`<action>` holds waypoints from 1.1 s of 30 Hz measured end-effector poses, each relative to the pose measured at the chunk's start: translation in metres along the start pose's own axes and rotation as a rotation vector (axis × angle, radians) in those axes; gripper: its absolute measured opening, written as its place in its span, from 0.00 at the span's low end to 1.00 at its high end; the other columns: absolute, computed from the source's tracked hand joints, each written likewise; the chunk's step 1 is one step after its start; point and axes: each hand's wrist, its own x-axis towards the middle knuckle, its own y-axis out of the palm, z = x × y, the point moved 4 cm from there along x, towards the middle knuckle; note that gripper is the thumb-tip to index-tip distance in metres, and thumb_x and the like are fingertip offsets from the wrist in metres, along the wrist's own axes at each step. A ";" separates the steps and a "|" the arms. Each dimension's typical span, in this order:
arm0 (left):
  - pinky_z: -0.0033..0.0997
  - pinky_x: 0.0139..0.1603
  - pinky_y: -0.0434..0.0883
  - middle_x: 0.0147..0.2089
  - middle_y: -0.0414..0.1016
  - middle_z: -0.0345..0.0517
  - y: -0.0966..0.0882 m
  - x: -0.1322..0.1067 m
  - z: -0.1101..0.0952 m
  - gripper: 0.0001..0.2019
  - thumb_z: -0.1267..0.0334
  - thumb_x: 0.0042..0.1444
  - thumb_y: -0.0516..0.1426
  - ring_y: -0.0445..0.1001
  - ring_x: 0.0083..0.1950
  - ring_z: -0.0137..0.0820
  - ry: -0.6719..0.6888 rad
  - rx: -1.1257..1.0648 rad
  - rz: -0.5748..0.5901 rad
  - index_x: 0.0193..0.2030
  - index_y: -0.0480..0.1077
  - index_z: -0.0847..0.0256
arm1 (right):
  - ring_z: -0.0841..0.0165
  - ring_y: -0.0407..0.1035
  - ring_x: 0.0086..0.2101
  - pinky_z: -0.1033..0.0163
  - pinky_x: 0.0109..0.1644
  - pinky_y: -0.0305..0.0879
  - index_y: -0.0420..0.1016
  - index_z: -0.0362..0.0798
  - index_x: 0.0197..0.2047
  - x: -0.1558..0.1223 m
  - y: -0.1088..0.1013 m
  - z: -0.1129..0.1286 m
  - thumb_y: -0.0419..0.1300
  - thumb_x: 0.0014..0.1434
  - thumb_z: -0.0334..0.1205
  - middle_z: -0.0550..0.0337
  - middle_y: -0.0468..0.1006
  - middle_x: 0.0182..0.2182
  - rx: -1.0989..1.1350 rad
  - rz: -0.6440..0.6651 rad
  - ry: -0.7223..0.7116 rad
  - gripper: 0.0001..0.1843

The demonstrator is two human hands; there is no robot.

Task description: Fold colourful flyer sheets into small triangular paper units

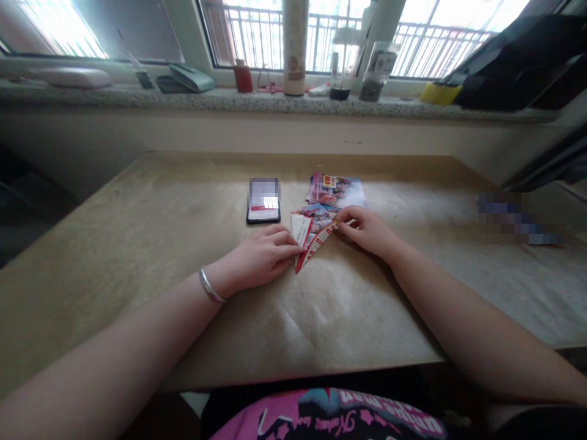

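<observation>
A sheet of colourful printed paper (pixel 316 229), folded to a point at its near end, lies on the table in front of me. My left hand (pixel 266 256), with a silver bangle at the wrist, has its fingertips on the paper's lower left edge, thumb and index finger closed there. At the upper right edge, my right hand (pixel 360 229) pinches the paper between thumb and fingers. Just beyond it lies a small stack of printed flyers (pixel 339 190). A phone (pixel 263 205) with its screen lit sits left of the paper, beyond my left hand.
The table (pixel 220 342) has a beige cover with creases. On the stone windowsill (pixel 202 99) stand a red container (pixel 243 76), a tall cylinder (pixel 294 49), clear bottles, a yellow object (pixel 440 93) and a dark bag (pixel 518 67). A blurred item (pixel 518 217) lies at the right.
</observation>
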 end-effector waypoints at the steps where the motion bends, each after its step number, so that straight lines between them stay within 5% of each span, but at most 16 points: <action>1: 0.39 0.56 0.68 0.48 0.74 0.49 0.001 0.000 0.001 0.15 0.66 0.63 0.51 0.67 0.53 0.36 0.004 -0.001 0.000 0.54 0.72 0.57 | 0.70 0.67 0.28 0.64 0.33 0.64 0.72 0.47 0.32 0.000 -0.001 0.000 0.56 0.55 0.46 0.59 0.75 0.30 -0.014 0.020 0.013 0.11; 7: 0.38 0.56 0.68 0.45 0.74 0.49 0.004 0.002 0.004 0.14 0.60 0.64 0.51 0.66 0.53 0.37 0.001 -0.013 -0.038 0.51 0.74 0.56 | 0.67 0.68 0.31 0.63 0.37 0.61 0.74 0.45 0.28 -0.002 -0.006 0.002 0.46 0.63 0.48 0.57 0.76 0.27 -0.188 0.087 -0.024 0.22; 17: 0.37 0.54 0.69 0.44 0.72 0.50 0.004 0.003 0.005 0.14 0.60 0.64 0.51 0.67 0.51 0.35 -0.014 -0.046 -0.043 0.52 0.73 0.57 | 0.61 0.70 0.41 0.57 0.46 0.64 0.77 0.48 0.36 -0.008 0.002 0.023 0.63 0.54 0.48 0.53 0.78 0.38 -0.529 0.208 -0.278 0.12; 33: 0.47 0.63 0.65 0.62 0.67 0.46 0.006 0.004 0.000 0.15 0.63 0.64 0.50 0.62 0.63 0.42 0.091 0.120 -0.028 0.55 0.69 0.58 | 0.60 0.68 0.48 0.52 0.56 0.64 0.76 0.47 0.49 -0.012 0.030 0.035 0.57 0.59 0.37 0.51 0.76 0.47 -0.442 0.219 -0.449 0.15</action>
